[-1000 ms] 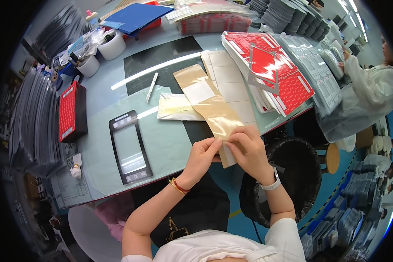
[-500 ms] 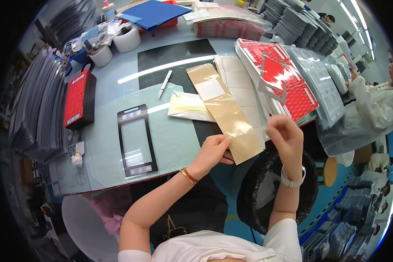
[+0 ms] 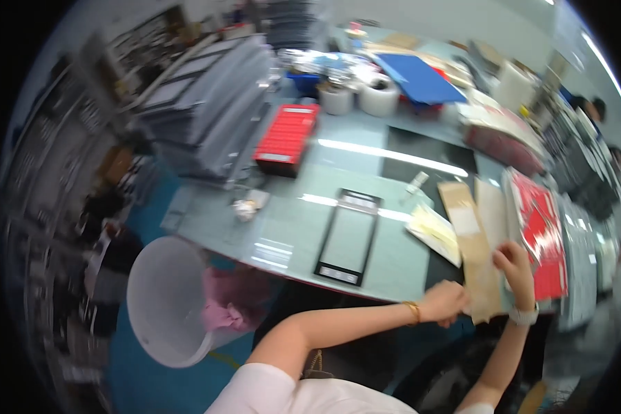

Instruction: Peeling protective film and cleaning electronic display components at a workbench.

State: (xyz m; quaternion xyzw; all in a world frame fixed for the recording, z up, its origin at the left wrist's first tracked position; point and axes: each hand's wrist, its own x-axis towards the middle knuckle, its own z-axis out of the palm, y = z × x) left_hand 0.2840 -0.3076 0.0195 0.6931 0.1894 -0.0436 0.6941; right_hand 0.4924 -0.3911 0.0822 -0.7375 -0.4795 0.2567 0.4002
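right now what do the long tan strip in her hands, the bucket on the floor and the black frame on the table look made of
The strip, held at its near end by the left hand and right hand, looks like glossy tan film or backing paper: it is thin, flat and slightly shiny. The bucket looks like translucent white plastic, since pink stuff shows through its wall. The frame looks like thin black glass or plastic, with light glinting off it.

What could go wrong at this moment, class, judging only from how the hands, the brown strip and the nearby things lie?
1. The long brown strip overhangs the table edge, pinched only at its near end by the left hand and right hand; it might crease or slip off.
2. It lies against the cream sheet and the red sheets, so tugging it could drag them askew.
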